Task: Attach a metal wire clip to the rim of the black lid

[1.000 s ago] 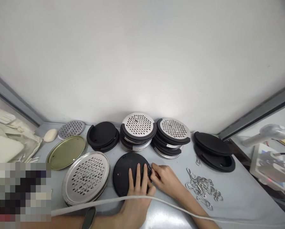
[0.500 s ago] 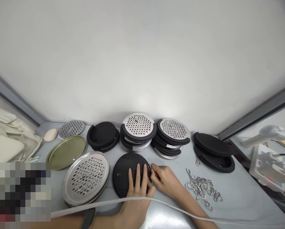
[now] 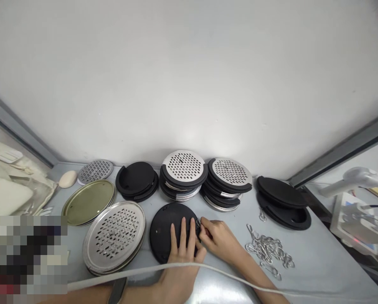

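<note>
Head: left fingers [image 3: 183,238] spread on flat-lying black disc [image 3: 161,234], right fingers [image 3: 207,222] pinching clip [image 3: 198,221].

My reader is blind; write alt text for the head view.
A left hand lies on a round black disc; the right hand pinches a small metal loop at its edge. Nearby lie perforated silver metal discs and silver wire clips.

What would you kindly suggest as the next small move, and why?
Perhaps a gentle push on the small metal ring with the right hand, which seems to pinch it at the edge of the black disc; the left hand, spread over the disc, can steady it.
</note>
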### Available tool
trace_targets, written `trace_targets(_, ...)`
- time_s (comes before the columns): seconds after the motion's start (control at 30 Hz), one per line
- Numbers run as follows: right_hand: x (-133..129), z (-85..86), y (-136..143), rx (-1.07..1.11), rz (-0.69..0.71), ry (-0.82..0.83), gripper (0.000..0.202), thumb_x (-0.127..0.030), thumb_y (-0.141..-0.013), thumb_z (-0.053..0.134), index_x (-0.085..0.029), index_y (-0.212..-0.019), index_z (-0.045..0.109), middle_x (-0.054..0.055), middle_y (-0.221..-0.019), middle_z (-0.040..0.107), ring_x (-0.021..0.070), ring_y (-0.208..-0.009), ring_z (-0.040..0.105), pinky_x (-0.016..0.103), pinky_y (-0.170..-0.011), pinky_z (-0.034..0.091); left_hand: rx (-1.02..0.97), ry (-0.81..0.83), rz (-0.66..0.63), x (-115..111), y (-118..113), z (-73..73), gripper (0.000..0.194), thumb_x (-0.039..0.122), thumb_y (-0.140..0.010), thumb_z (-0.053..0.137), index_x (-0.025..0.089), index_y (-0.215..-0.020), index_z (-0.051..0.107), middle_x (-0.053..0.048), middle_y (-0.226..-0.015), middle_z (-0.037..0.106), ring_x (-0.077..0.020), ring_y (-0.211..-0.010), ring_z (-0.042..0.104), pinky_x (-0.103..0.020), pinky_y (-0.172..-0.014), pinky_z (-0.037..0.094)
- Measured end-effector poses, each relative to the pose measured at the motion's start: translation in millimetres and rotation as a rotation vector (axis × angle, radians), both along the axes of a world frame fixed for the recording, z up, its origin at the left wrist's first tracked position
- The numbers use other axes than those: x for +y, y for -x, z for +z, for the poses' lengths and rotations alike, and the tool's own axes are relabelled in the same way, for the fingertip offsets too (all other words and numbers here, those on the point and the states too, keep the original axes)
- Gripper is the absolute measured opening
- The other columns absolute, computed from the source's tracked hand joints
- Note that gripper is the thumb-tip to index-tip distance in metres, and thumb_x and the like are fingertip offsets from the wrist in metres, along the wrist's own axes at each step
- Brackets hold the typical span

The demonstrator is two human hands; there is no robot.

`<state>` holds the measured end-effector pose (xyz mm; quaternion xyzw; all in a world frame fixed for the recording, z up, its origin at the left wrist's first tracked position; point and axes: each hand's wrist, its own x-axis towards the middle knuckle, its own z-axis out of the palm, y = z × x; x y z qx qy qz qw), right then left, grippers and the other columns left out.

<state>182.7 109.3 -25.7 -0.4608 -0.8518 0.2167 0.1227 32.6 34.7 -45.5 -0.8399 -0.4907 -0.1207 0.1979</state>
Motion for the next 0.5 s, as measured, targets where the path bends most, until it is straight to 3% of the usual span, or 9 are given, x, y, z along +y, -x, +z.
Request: trace_targets(0.5,-0.5,0.7,-0.8,-0.001,0.014,-0.022,0.016,-0.018,-0.085,0.036,-0.021,-0.069,0.035,-0.004,-0.054,0.045,0.0110,-0.051,0.042,0.023,-0.054,0.025,-0.005,0.017,-0.007,-0.3,1.6,-2.7,0.028,0.033,-0.079,0.056,0.015,-0.100,0.057,-0.022,-0.137,0.042,-0.0454,-0.125,0.037,-0.067,-0.095,0.020)
